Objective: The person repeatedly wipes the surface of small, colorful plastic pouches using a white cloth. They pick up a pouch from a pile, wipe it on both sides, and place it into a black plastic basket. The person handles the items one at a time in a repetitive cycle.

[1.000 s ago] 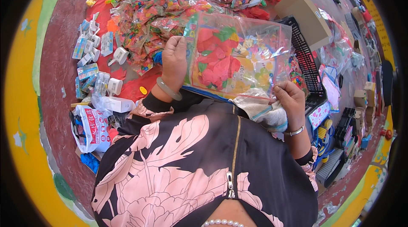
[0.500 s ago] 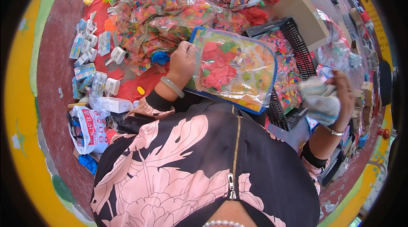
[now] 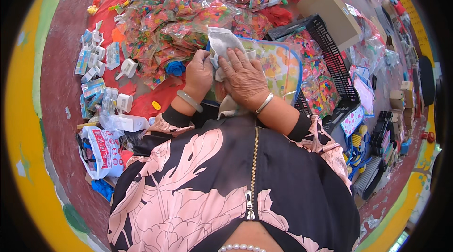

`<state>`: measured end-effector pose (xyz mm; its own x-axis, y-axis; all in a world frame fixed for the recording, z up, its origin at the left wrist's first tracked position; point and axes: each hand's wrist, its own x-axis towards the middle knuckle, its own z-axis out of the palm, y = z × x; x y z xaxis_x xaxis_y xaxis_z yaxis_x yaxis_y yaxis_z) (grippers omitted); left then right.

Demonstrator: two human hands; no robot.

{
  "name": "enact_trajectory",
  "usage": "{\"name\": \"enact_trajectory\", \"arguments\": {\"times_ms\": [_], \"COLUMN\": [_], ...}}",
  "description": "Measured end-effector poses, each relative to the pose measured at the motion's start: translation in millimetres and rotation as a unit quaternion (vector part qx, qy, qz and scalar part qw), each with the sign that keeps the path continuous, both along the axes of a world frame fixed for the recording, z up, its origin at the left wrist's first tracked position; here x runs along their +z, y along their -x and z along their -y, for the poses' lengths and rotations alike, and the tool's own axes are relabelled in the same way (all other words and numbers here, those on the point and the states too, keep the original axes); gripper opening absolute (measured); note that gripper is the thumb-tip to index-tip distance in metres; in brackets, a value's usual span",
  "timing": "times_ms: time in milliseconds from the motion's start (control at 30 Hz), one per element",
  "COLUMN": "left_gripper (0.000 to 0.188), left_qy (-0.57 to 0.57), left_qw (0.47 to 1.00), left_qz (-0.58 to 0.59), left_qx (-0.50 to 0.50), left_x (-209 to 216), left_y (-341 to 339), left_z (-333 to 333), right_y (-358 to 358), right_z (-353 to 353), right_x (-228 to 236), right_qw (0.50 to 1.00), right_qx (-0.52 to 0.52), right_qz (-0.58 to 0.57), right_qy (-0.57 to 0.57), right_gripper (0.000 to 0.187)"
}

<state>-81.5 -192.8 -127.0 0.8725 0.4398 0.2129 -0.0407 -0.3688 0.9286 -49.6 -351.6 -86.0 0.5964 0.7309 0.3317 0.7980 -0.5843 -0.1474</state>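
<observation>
A flat, blue-edged pouch (image 3: 289, 65) with a clear front and a flower pattern lies in front of my body. At its left edge my left hand (image 3: 199, 73) is closed, the fingers curled around the border. A pale grey-white cloth (image 3: 222, 44) is spread over the left part of the pouch. On top of this cloth my right hand (image 3: 245, 81) lies flat with its fingers stretched out, pressing down. The hand and cloth hide much of the pouch's left side, and the fingertips of my left hand are partly hidden.
Beyond my hands is a big heap of clear packets (image 3: 179, 21) with colourful bits, on red cloth (image 3: 141, 98). A black crate (image 3: 337, 63) of similar packets and an opened cardboard box (image 3: 330, 18) stand right. Small white devices (image 3: 125, 103) and a white bag (image 3: 101, 153) sit left.
My right hand has swung in from the right with the cloth and now presses it on the pouch. The red flower shapes on the pouch are covered. My left hand stays at its edge.
</observation>
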Motion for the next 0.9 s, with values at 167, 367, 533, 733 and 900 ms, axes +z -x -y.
{"name": "enact_trajectory", "arguments": {"times_ms": [167, 367, 533, 733, 900], "left_gripper": [0.010, 0.012, 0.013, 0.014, 0.016], "left_qy": [0.003, 0.013, 0.046, 0.041, 0.039], "left_qw": [1.000, 1.000, 0.999, 0.999, 0.996], "left_qz": [-0.017, -0.007, -0.001, -0.012, -0.054], "left_qx": [0.002, 0.003, 0.000, -0.010, -0.056], "left_x": [3.2, 2.6, 1.3, 2.4, -1.3], "left_y": [0.5, 1.9, 1.8, 2.1, -1.2], "left_z": [4.3, 2.6, 0.7, 1.1, -9.6], "right_y": [-8.9, -16.4, -15.5, -15.3, -49.6], "right_z": [19.1, 48.2, 76.7, 136.3, 189.5], "right_x": [2.8, 12.6, 12.8, -11.1, 30.0], "right_qw": [0.995, 0.988, 0.983, 0.960, 0.928], "right_qx": [-0.075, -0.132, -0.177, -0.268, -0.366], "right_qz": [0.036, 0.053, 0.050, -0.035, -0.055], "right_qy": [0.047, 0.054, -0.001, -0.077, -0.034], "right_gripper": [0.046, 0.048, 0.049, 0.040, 0.028]}}
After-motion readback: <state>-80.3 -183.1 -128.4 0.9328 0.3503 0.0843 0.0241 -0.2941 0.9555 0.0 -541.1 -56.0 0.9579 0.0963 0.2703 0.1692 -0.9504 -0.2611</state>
